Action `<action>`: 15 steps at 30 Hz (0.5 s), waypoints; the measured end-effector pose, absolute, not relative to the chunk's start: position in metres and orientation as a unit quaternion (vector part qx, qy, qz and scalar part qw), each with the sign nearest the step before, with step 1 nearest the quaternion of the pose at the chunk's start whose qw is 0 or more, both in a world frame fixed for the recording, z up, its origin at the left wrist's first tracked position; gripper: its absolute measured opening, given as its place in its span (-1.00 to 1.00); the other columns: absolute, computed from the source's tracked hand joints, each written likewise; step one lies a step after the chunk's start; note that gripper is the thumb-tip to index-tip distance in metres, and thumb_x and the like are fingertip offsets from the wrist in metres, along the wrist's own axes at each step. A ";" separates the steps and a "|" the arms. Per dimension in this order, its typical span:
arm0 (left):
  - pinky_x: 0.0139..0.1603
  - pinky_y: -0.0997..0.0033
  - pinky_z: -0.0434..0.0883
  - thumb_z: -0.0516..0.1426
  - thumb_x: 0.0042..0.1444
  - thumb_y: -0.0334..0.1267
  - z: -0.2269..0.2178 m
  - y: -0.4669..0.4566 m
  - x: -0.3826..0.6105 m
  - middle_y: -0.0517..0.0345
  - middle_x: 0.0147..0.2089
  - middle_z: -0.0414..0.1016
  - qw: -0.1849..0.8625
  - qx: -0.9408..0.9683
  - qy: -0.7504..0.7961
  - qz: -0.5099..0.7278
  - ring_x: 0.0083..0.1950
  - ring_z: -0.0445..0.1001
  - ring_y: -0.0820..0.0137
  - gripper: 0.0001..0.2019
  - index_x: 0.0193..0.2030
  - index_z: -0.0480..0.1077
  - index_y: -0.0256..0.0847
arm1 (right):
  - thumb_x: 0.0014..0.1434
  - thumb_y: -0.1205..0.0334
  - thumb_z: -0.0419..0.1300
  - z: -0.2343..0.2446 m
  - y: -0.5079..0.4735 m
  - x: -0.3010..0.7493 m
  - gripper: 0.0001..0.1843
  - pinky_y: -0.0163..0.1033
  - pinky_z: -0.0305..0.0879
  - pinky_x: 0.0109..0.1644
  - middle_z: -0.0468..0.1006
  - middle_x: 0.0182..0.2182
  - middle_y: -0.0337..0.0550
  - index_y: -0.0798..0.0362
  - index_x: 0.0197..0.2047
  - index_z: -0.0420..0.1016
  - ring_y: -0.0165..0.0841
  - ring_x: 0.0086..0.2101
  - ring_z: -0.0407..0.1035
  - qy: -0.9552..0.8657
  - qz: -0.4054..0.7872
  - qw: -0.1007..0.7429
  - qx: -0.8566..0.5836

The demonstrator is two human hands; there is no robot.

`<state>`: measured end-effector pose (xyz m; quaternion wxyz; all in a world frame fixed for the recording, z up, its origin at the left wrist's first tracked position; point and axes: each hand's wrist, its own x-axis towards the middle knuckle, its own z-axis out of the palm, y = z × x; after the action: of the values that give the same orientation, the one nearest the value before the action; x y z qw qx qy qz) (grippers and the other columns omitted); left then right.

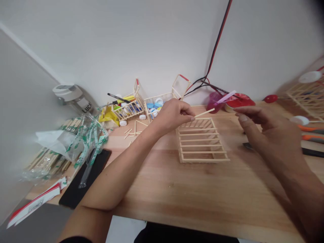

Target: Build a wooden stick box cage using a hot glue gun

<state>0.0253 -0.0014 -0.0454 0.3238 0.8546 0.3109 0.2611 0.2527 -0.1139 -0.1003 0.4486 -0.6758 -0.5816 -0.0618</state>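
Note:
My left hand (174, 116) pinches one end of a thin wooden stick (205, 112) between thumb and fingers. The stick points right, above the far end of a slatted wooden frame (202, 145) lying on the table. That frame is built from similar sticks, with several parallel bars across its top. To its right hovers my right hand (265, 130), fingers stretched forward and thumb tip close under the index finger, with nothing visible held. Just beyond the right fingertips are a pink cup (214, 101) with a pale pink stick (226, 97) and a red-topped container (240, 103).
Small stick carts (129, 109) holding coloured items stand by the wall. Loose short sticks (135, 128) lie before them. At left are bagged sticks (48, 162), a black phone-like slab (86, 179) and a bottle (76, 98). Orange-handled tools (314, 138) and another stick cart (306, 96) sit right.

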 end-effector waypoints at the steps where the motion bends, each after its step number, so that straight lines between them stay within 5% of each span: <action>1: -0.33 0.51 0.32 0.25 0.03 -0.45 -0.046 -0.001 0.026 0.13 -0.41 0.59 0.325 0.854 0.311 0.260 -0.34 0.50 0.48 -0.94 -0.39 0.59 -0.32 | 0.23 0.11 0.18 -0.100 -0.114 0.253 -0.70 -0.21 0.35 -0.20 0.66 -0.16 -0.11 -0.02 -0.04 0.60 -0.33 -0.30 0.46 -0.581 -0.059 0.450 -0.676; 15: -0.31 0.50 0.33 0.24 0.04 -0.45 -0.048 -0.001 0.026 0.12 -0.39 0.60 0.326 0.858 0.304 0.256 -0.31 0.51 0.45 -0.93 -0.37 0.59 -0.33 | 0.22 0.08 0.17 -0.099 -0.114 0.251 -0.69 -0.19 0.35 -0.20 0.66 -0.15 -0.13 -0.03 -0.05 0.61 -0.31 -0.30 0.47 -0.581 -0.057 0.454 -0.673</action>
<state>0.0260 -0.0006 -0.0482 0.3263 0.8575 0.3041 0.2564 0.2505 -0.1143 -0.0992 0.4539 -0.6734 -0.5807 -0.0573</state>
